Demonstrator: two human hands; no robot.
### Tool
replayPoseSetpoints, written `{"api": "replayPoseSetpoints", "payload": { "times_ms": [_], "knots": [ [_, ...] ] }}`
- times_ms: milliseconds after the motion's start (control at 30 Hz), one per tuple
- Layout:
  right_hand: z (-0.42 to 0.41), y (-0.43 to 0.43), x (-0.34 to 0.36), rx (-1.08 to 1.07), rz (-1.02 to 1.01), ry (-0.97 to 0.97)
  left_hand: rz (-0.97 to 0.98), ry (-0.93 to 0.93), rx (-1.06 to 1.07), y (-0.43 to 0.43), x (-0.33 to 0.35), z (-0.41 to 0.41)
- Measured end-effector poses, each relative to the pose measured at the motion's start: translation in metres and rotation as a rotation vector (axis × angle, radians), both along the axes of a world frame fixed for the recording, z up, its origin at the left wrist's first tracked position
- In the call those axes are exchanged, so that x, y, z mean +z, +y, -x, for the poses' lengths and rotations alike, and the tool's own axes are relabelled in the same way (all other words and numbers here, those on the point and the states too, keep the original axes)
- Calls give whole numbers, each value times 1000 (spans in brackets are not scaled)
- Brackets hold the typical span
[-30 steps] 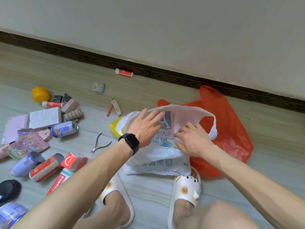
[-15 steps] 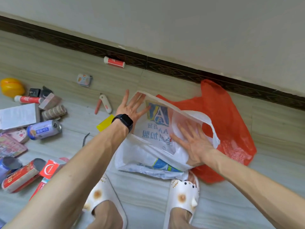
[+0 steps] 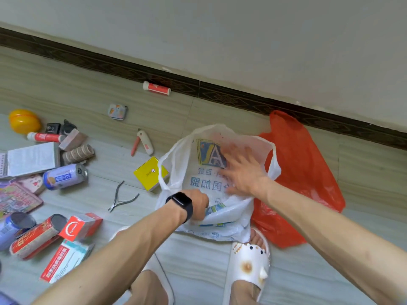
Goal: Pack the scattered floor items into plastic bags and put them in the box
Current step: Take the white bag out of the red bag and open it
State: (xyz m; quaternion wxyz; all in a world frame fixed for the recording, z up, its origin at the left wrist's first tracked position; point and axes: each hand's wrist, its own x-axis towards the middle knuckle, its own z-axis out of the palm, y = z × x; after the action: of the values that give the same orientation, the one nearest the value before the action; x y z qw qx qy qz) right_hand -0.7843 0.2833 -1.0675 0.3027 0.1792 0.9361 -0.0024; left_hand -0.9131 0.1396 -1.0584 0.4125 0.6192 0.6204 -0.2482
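White plastic bag [image 3: 204,186] lies by the feet, apparently empty. The left hand [image 3: 198,202] grips its near edge, and the right hand [image 3: 242,172] presses on it with fingers spread. The can [image 3: 65,176], yellow box [image 3: 149,175] and nippers [image 3: 123,199] lie unpacked; I see no packing box.

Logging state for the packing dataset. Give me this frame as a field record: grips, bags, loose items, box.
left grip: fingers curled on near edge of white bag
right grip: fingers spread flat against the bag, blurred; inside or on top unclear
red bag: on floor, partly under white bag, to its right
yellow box: on floor, corner under the bag's handle
loose on floor: nippers, utility knife, purple can, more at left
packing box: not in view
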Motion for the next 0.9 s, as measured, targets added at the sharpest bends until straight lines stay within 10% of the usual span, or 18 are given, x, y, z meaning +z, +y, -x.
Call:
{"api": "replayPoseSetpoints", "payload": {
  "times_ms": [300,500,667,800,900],
  "knots": [
    [4,32,-1,-170,-263,-112,149,333,-201,-6,-7,12],
    [21,-2,10,-7,14,80,-527,260,-319,48,18,18],
    [-11,-29,1,4,145,-276,-286,369,-133,72,-10,51],
    [-41,-17,-3,-42,102,-321,-357,805,-249,80,-32,82],
    [-49,0,-6,-56,74,-225,-259,529,-222,88,-36,83]
  ]
}}
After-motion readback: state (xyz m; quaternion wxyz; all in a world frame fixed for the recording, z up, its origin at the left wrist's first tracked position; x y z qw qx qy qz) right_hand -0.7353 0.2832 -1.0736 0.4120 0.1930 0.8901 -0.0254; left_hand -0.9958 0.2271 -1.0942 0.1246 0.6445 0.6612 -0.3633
